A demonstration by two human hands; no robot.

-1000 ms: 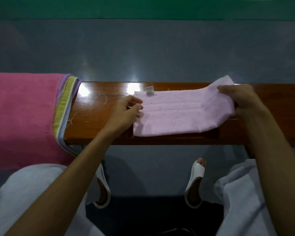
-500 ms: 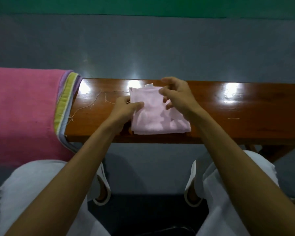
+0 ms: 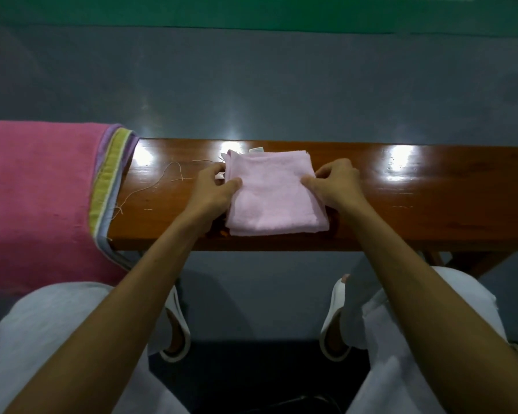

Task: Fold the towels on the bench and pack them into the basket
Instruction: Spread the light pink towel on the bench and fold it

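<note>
Head view shows two towels on the worktop [image 3: 431, 204]. One folded pale pink towel [image 3: 272, 198] lies between the left hand [image 3: 213, 186] and the right hand [image 3: 335, 182], each pinching a side edge, thumb on top. One deep pink towel [image 3: 36, 198] drapes well left of the left hand.

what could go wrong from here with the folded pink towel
1. The left hand and right hand pinch only the side edges of the light pink towel, so its stacked layers may sag open when lifted.
2. Its near edge lies close to the front edge of the bench; a nudge could drop it onto the floor.
</note>
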